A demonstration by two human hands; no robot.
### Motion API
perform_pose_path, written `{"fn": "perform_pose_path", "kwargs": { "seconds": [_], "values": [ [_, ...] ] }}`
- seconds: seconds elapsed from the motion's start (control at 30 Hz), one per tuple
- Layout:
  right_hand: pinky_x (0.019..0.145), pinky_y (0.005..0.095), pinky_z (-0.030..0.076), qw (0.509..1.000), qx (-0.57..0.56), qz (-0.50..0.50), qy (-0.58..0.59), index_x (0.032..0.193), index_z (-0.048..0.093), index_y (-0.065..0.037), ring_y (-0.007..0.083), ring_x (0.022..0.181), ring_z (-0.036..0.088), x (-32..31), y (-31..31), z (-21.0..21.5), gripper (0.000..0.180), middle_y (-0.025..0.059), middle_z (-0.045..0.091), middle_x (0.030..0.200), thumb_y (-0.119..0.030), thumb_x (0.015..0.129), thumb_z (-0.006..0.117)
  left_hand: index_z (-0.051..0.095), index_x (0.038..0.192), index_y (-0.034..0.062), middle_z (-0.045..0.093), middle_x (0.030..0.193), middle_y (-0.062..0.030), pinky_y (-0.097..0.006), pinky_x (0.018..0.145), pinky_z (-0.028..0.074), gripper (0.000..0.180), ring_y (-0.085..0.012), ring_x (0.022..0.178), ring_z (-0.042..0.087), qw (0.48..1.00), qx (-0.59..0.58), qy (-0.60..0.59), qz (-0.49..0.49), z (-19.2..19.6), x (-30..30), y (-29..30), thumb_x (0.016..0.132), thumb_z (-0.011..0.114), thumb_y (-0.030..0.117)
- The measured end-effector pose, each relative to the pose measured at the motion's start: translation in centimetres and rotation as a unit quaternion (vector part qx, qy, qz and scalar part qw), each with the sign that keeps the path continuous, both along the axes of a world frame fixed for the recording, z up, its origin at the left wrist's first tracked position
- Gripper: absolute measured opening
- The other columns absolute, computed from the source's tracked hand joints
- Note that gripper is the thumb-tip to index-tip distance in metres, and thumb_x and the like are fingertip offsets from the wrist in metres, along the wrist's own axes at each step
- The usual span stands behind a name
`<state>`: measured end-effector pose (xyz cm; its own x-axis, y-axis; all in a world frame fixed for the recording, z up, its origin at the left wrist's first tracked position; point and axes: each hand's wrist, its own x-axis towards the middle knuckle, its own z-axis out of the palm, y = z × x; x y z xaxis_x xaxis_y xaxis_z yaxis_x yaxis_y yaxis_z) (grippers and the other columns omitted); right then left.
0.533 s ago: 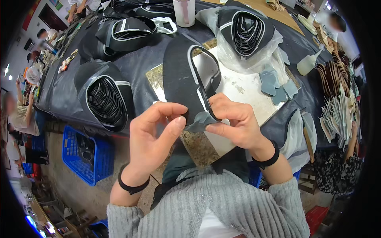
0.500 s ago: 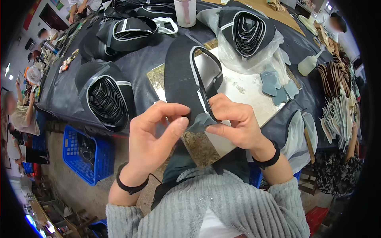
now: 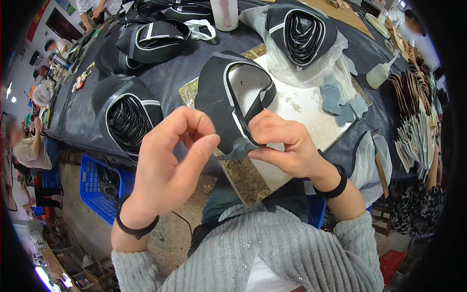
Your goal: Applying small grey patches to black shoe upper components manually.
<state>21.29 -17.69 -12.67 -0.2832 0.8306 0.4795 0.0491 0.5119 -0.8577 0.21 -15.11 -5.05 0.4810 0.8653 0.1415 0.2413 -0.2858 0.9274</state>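
A black shoe upper (image 3: 212,91) with a white-edged opening stands over the near left part of the white board (image 3: 311,109). My right hand (image 3: 289,146) pinches its near end between thumb and fingers, at the white-taped edge. A thin grey-blue patch (image 3: 238,148) lies against that end, partly under my right thumb. Apart from the upper, on its left, my left hand (image 3: 168,163) has thumb and index fingertips drawn together. Whatever they hold, if anything, is too small to make out. More grey-blue patches (image 3: 333,97) lie on the board's right side.
Nested black uppers (image 3: 127,117) stand left; another bundle (image 3: 304,39) rests on clear plastic behind the board. A squeeze bottle (image 3: 378,77) is at right, beside stacked brown and pale pieces (image 3: 411,117). A blue crate (image 3: 99,187) sits on the floor. Other people work around the table.
My left hand has moved left and toward me, away from the upper, its fingertips closing together. The upper has tilted so its opening shows wider. My right hand keeps its pinch.
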Motion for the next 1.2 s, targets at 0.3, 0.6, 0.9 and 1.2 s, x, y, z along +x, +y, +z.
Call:
{"fn": "perform_pose_path", "kwargs": {
  "seconds": [0.3, 0.6, 0.9, 1.2],
  "values": [
    [0.097, 0.0491, 0.028, 0.997, 0.017, -0.017, -0.076, 0.079, 0.061, -0.002, 0.0204, 0.082, 0.054, -0.2, 0.1, 0.7, 0.014, 0.0031, 0.058, 0.077, 0.001, 0.067, 0.069, 0.055, 0.081, -0.0001, 0.055, 0.071, -0.0038, -0.023, 0.061, 0.042, 0.009, -0.0093, 0.065, 0.052, 0.986, -0.039, 0.13, -0.101, -0.1, 1.0, 1.0, 0.076, 0.062, 0.003],
    [0.085, 0.0378, 0.033, 0.997, -0.007, 0.023, -0.08, 0.084, 0.063, -0.003, 0.0191, 0.077, 0.05, 1.0, 0.4, 0.8, 0.013, 0.0056, 0.057, 0.076, -0.005, 0.071, 0.068, 0.048, 0.08, 0.0001, 0.05, 0.074, -0.0048, -0.023, 0.061, 0.04, 0.009, -0.0103, 0.067, 0.05, 0.971, 0.05, 0.179, -0.149, 1.5, 1.6, 0.5, 0.078, 0.055, -0.004],
    [0.076, 0.0281, 0.037, 0.99, -0.095, 0.104, 0.021, 0.086, 0.063, -0.001, 0.0141, 0.077, 0.049, 1.1, 0.1, 0.6, 0.012, 0.0047, 0.058, 0.078, -0.006, 0.076, 0.065, 0.048, 0.088, 0.0011, 0.054, 0.08, -0.0002, -0.02, 0.069, 0.044, 0.015, -0.0051, 0.076, 0.053, 0.952, -0.249, 0.02, -0.179, 0.8, 1.0, 1.8, 0.08, 0.061, 0.001],
    [0.077, 0.0288, 0.036, 0.99, -0.076, 0.116, 0.001, 0.089, 0.062, 0.0, 0.0162, 0.077, 0.05, 0.7, 0.3, 0.4, 0.016, 0.0056, 0.058, 0.079, -0.008, 0.076, 0.066, 0.043, 0.091, 0.0028, 0.053, 0.078, -0.0002, -0.02, 0.069, 0.042, 0.026, -0.0063, 0.074, 0.053, 0.97, -0.141, 0.108, -0.166, 0.8, 0.7, 1.4, 0.074, 0.06, -0.007]
  ]
}}
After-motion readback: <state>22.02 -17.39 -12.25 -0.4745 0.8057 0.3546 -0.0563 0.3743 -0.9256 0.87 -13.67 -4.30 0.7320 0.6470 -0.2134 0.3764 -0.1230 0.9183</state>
